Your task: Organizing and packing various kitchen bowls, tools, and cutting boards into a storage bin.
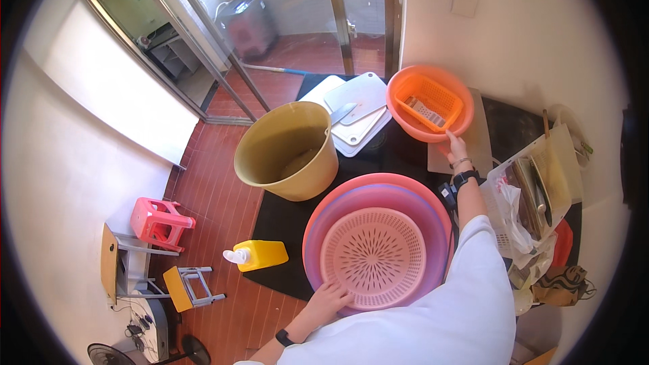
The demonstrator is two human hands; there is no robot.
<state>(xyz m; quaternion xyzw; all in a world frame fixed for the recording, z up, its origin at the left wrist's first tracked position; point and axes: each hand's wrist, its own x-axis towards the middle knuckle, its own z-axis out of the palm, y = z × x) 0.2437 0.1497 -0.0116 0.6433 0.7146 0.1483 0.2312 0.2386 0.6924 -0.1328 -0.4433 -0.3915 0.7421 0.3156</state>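
Observation:
A pink colander (373, 257) with slotted holes sits inside a stack of larger basins (438, 230), pink-orange outside and purple within. My left hand (329, 301) rests at the colander's near left rim, fingers spread and lying over the edge. Farther off on the right, my right hand (457, 147) is closed on the near edge of an orange basin (399, 116), by what looks like its handle. Inside that basin lies a small orange basket (454, 101) with a pale label on its bottom. My right fingertips are partly hidden against the basin.
A tall olive-yellow bucket (287, 186) stands left of the basins. Behind are white cutting boards (369, 88) with a knife (343, 113). A yellow bottle (265, 255) is near the black table's left edge. A white bin (561, 162) of utensils and bags crowds the right, against the wall.

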